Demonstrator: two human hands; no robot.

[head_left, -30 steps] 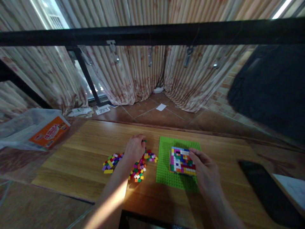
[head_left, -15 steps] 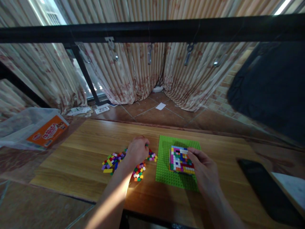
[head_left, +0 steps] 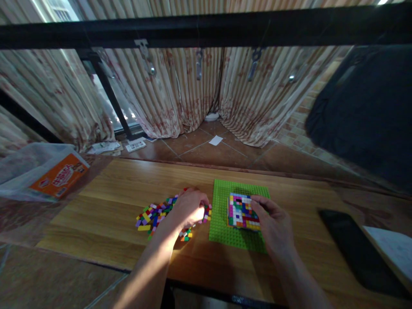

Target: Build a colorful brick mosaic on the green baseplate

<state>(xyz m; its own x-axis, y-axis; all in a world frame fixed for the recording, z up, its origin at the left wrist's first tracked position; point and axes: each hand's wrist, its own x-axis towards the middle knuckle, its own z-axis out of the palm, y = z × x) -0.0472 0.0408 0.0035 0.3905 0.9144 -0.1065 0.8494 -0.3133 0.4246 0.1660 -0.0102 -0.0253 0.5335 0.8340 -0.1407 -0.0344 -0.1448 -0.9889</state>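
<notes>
A low block built of many-coloured toy bricks [head_left: 240, 212] stands on a green studded baseplate [head_left: 220, 234]. My right hand [head_left: 275, 221] is closed at the block's right side, thumb and fingertips on its upper right part. To the left of the plate, my left hand [head_left: 189, 208] reaches down into a heap of loose toy bricks [head_left: 151, 216]. Its fingers are curled together, and whatever lies between the fingertips is hidden. The hand and forearm cover part of the heap.
The wooden table [head_left: 112, 201] carries a dark flat slab [head_left: 357, 249] on the right, with white paper [head_left: 389, 244] beside it. A clear plastic bin [head_left: 38, 171] with an orange label stands left. A dark bar [head_left: 206, 32] crosses beyond the table, before curtains [head_left: 174, 94].
My left hand has shifted slightly down and toward the baseplate, over the right part of the heap. My right hand stays at the block. The whole view has tipped a little.
</notes>
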